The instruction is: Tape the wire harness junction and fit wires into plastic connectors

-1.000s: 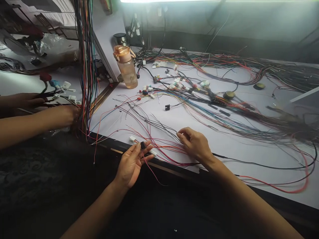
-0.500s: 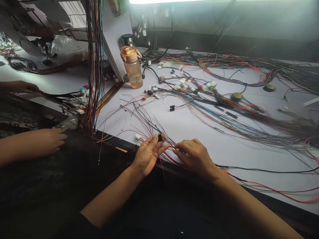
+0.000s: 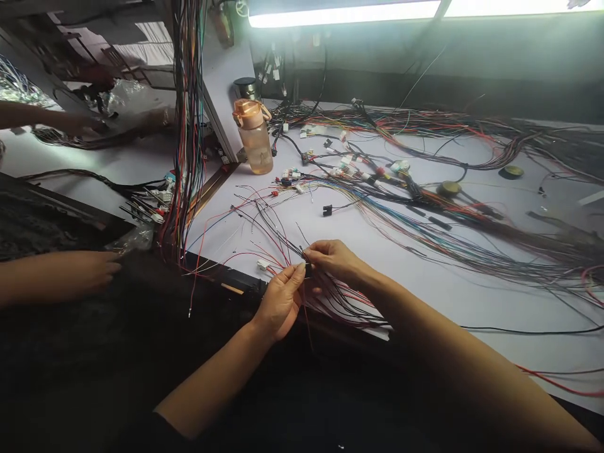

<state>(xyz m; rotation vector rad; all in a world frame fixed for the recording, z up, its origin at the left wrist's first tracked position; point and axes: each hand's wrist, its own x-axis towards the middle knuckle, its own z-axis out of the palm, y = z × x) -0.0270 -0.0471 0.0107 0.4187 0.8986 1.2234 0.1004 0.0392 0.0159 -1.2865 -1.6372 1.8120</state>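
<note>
My left hand [image 3: 282,299] pinches a small black connector [image 3: 308,270] between thumb and fingers at the table's front edge. Just above it, my right hand [image 3: 336,258] is closed, thumb against forefinger, on a thin dark wire [image 3: 303,251] close to the connector. Whether the wire's end is inside the connector, I cannot tell. Loose black and red wires [image 3: 349,302] run beneath my right wrist. A white connector [image 3: 263,265] with red leads lies left of my fingertips. Farther up the table rests another black connector [image 3: 327,211].
A drink bottle [image 3: 255,141] stands at the back left, beside a hanging wire bundle [image 3: 187,126]. Harnesses with many connectors [image 3: 349,167] spread across the table, with yellowish tape rolls [image 3: 448,188] among them. Another person's arm [image 3: 51,277] reaches in at left.
My right hand has moved left and up from the wires on the right to the connector in my left hand. The view has tilted up slightly. Another person's hand at far left has moved.
</note>
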